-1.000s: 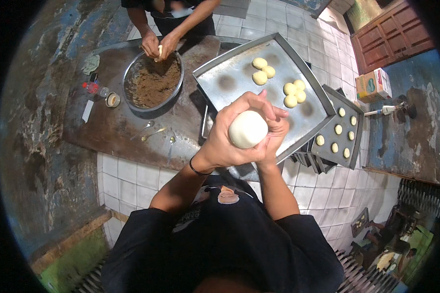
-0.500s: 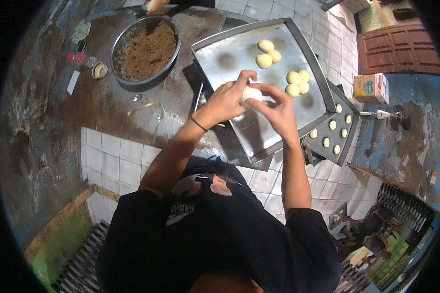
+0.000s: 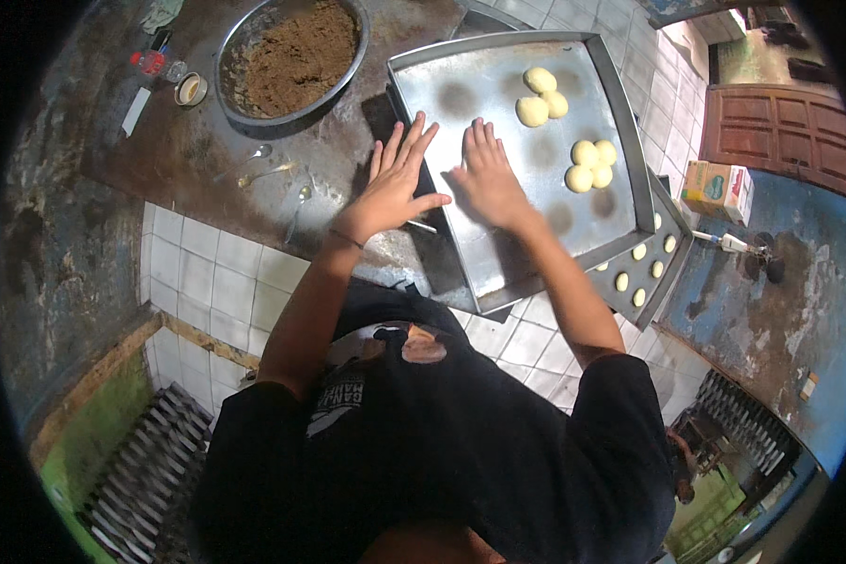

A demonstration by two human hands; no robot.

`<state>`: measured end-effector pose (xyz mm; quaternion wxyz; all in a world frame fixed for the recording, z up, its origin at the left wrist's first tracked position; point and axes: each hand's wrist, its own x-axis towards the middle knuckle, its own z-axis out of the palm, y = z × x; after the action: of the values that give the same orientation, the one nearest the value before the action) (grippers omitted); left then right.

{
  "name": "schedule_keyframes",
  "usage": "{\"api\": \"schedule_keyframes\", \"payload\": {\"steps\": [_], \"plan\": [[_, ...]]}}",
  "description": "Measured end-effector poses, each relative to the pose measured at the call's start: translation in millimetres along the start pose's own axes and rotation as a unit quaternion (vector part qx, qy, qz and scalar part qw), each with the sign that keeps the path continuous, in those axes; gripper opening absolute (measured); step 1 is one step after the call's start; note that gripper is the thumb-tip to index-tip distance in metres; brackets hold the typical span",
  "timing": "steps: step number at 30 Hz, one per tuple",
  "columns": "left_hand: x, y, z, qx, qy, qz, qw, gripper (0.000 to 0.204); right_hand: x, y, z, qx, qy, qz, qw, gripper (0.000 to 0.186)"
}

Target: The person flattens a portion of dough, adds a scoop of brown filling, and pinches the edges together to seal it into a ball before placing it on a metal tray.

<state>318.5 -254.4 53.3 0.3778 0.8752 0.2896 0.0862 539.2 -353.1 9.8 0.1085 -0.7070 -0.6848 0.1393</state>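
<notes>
Flat over the left side of a large metal tray (image 3: 540,211), my right hand (image 3: 493,185) has its fingers stretched out. My left hand (image 3: 393,188) is spread open at the tray's left edge, its thumb toward the right hand. No dough shows in either hand; whether a ball lies under the right palm is hidden. Farther back on the tray three pale yellow dough balls (image 3: 533,112) sit together. A second cluster of several dough balls (image 3: 581,179) lies to their right.
A steel bowl (image 3: 224,83) of crumbly brown filling stands at the back left, with a small cup (image 3: 191,89) beside it. Spoons (image 3: 303,195) lie on the dark table (image 3: 150,179). Below the tray's right side sits another tray (image 3: 665,235) with small dough pieces. Farther right is a carton (image 3: 714,188).
Half a second ago both hands held a pale dough ball between their fingers. Now they are apart and opened out, and that ball is out of sight. The view has shifted a little.
</notes>
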Motion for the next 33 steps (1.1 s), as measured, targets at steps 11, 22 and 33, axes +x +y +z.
{"api": "schedule_keyframes", "payload": {"steps": [11, 22, 33], "plan": [[-0.7, -13.0, 8.7, -0.017, 0.013, 0.012, 1.000, 0.118, 3.5, -1.1, -6.1, 0.139, 0.001, -0.002, 0.990, 0.079], [-1.1, -1.1, 3.3, 0.012, 0.036, 0.013, 0.999, 0.115, 51.6, 90.9, -98.4, -0.224, -0.069, 0.018, 0.972, 0.038], [42.9, 41.2, -59.7, -0.452, 0.220, -0.025, 0.864, 0.055, 56.4, -91.0, -151.1, 0.436, -0.012, 0.091, 0.895, 0.027]]}}
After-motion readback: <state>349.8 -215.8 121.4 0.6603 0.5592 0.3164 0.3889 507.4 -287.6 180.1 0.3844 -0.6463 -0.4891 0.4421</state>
